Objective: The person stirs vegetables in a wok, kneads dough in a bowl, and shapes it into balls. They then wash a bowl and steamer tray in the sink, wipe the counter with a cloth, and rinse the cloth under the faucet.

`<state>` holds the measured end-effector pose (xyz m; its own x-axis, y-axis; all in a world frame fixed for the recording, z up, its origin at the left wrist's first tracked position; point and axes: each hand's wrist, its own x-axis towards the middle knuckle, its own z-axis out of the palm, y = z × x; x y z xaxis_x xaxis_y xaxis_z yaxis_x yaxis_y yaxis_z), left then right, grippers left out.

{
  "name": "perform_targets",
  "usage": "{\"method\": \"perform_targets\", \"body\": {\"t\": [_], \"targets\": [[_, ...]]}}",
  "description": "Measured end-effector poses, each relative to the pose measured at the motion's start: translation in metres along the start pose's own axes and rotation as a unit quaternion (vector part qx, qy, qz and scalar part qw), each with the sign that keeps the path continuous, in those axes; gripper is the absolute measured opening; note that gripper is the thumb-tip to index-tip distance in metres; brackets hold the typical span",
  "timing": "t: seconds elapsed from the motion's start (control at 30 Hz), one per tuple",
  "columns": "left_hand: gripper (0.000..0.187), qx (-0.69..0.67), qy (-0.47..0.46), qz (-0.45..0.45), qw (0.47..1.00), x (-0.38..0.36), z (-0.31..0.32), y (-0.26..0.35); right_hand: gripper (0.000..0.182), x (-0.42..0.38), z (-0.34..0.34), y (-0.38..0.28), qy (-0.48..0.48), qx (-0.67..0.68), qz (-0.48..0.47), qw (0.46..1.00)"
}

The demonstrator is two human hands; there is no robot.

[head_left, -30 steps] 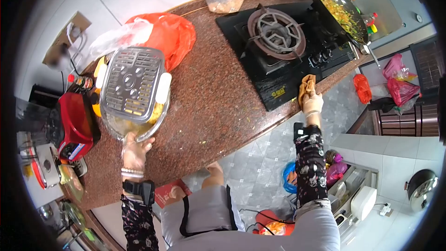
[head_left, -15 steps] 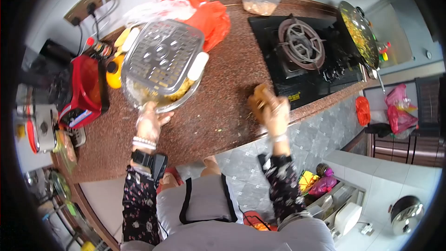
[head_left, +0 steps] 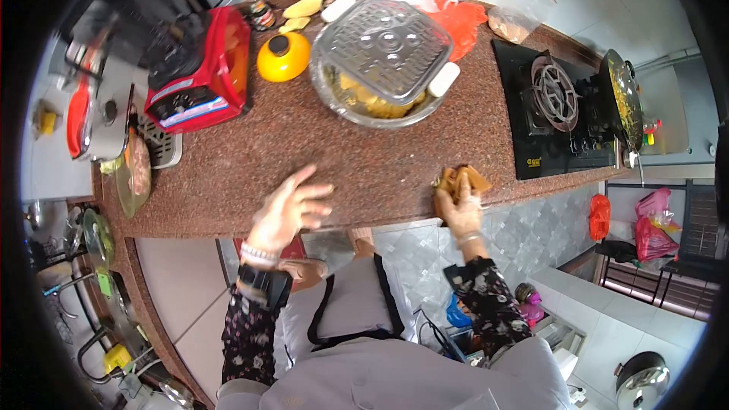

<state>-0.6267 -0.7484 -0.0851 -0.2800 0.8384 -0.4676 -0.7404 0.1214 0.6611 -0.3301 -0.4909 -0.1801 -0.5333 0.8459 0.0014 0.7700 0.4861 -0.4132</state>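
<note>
My right hand is closed on a crumpled brown cloth pressed on the speckled brown countertop near its front edge. My left hand hovers open over the front edge, fingers spread, holding nothing. Farther back stands a clear glass bowl of yellow food with a perforated clear lid, apart from both hands.
A black gas stove sits to the right, with a wok of stir-fried food on its far burner. A red appliance, a yellow jar and an orange plastic bag line the back. Tiled floor lies below the counter.
My left hand has let go of the glass bowl, which now rests on the counter, and drawn back to the front edge. My right hand slid the cloth left from the stove.
</note>
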Motion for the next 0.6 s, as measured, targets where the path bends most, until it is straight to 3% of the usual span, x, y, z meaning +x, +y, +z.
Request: {"method": "perform_targets", "body": {"t": [0.07,0.13,0.37,0.47,0.6], "targets": [[0.068,-0.03,0.043,0.009,0.999,-0.062,-0.036,-0.018,0.08,0.002,-0.007,-0.089,-0.099,-0.033,0.146,0.984],[0.067,-0.114,0.092,0.031,0.989,-0.119,-0.075,-0.038,0.072,0.012,0.018,-0.104,-0.032,-0.027,0.104,0.994],[0.057,-0.254,0.201,0.159,0.932,-0.274,-0.189,-0.086,0.041,0.016,0.054,-0.191,-0.036,0.011,-0.073,0.997],[0.056,-0.268,0.262,0.226,0.899,-0.311,-0.212,-0.068,0.03,-0.02,0.085,-0.258,-0.052,0.072,-0.131,0.987],[0.057,-0.228,0.27,0.306,0.884,-0.317,-0.248,-0.015,0.036,-0.056,0.129,-0.343,-0.087,0.047,-0.209,0.973]]}}
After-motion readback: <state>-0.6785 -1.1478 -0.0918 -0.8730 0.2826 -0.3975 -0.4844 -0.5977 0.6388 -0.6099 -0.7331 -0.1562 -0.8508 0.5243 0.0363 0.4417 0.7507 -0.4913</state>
